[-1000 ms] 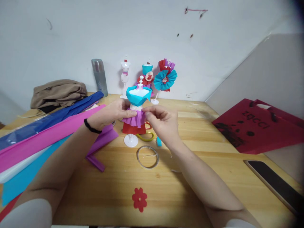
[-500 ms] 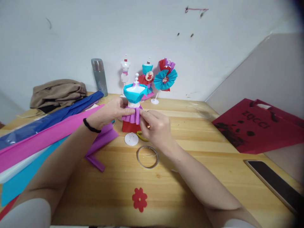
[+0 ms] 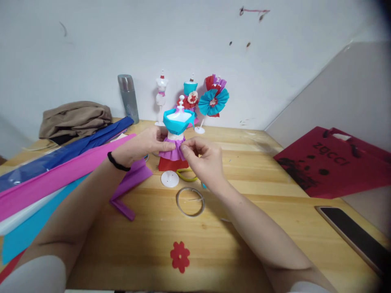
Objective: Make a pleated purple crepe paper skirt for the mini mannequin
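Note:
A small white dress form (image 3: 180, 116) wears a turquoise crepe paper top and stands tilted a little to the right above its round white base (image 3: 170, 179). Round its waist runs a gathered purple paper ruffle (image 3: 171, 153), over a red paper skirt (image 3: 171, 165). My left hand (image 3: 151, 140) is closed on the ruffle's left side, thumb across the front and fingers hidden behind. On the right side of the ruffle, my right hand (image 3: 204, 156) pinches the purple paper between thumb and index finger. Yellow-handled scissors (image 3: 187, 176) lie partly hidden behind the base.
A wire coil (image 3: 190, 202) and a red paper flower (image 3: 180, 256) lie in front. Crepe paper sheets (image 3: 70, 169) cover the left, near a flask (image 3: 128, 99) and brown cloth (image 3: 75, 120). Dressed forms (image 3: 213, 101) stand behind. A red bag (image 3: 330, 162) and phone (image 3: 351, 236) are right.
The dress form's top has tipped slightly to the right. My right hand has shifted a little right and its fingers have lifted, uncovering more of the red skirt and the yellow handles.

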{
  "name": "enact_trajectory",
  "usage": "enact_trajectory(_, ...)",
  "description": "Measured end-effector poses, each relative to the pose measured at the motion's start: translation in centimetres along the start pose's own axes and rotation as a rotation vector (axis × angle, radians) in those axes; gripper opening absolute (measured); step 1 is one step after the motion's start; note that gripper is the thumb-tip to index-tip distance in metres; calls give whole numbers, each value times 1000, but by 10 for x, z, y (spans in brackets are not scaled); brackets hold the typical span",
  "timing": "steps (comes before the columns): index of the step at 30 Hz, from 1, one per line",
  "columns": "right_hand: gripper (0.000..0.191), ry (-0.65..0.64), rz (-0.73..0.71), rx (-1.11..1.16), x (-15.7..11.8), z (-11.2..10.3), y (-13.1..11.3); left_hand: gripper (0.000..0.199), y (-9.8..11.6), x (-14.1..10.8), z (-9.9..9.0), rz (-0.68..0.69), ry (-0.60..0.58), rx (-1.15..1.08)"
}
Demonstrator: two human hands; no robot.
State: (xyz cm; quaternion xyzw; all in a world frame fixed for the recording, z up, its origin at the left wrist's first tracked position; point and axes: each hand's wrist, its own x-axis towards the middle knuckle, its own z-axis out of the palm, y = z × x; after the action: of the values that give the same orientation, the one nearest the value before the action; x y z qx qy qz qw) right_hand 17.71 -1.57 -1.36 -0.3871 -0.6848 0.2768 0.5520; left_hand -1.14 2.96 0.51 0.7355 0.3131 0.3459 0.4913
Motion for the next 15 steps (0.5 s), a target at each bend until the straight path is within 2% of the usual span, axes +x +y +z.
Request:
enact_trajectory(6, 15, -18, 114, 89, 4, 0, 3, 46, 5, -4, -1, 34, -17, -2)
enact_trajectory(15, 19, -18, 106, 64, 7, 2, 8, 41, 6, -2, 3, 38, 32, 95)
